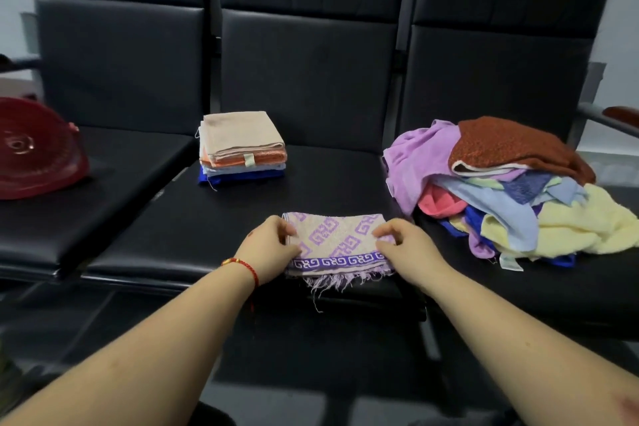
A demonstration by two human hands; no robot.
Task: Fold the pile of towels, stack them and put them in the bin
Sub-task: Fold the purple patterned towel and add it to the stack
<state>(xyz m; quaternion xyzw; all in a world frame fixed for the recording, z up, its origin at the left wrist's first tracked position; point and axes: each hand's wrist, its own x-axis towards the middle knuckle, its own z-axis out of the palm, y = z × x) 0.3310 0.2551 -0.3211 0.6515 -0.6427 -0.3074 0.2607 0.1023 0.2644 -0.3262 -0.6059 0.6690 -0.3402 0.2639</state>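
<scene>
Head view: on the middle black leather seat (207,235) lies a beige towel with purple key pattern (337,242), folded. Left hand (268,252) pinches its left edge, right hand (409,247) its right. Folded stack (242,145) behind, unfolded pile (501,187) right, red plastic bin (34,149) left.

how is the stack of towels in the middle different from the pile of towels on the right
The stack is folded flat with edges roughly lined up; the pile is loose, crumpled and tangled. The stack is small and narrow; the pile is wider and spreads over more of its seat. The stack has a beige towel on top; the pile has a rust-brown one. Both rest on black seats and mix several colours, including blue.
</scene>
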